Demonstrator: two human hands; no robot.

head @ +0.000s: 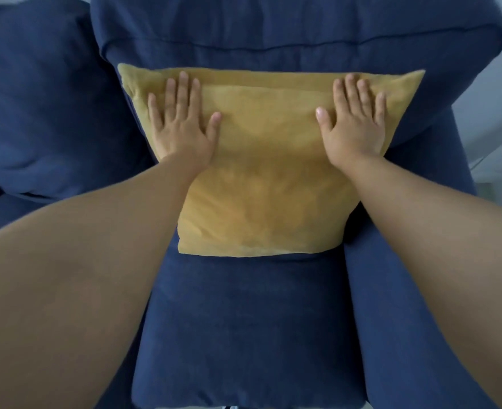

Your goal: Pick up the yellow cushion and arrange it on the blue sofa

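Observation:
The yellow cushion (267,172) stands upright on the seat of the blue sofa (249,320), leaning against the sofa's back cushion (273,33). My left hand (181,125) lies flat on the cushion's upper left part, fingers spread. My right hand (353,122) lies flat on its upper right part, fingers spread as well. Both palms press on the fabric; neither hand grips it. Both forearms reach in from the lower corners and hide parts of the cushion's sides.
A second blue back cushion (43,98) sits to the left. The sofa's right armrest (406,261) runs along the right side. A pale wall and floor (494,137) show at the far right.

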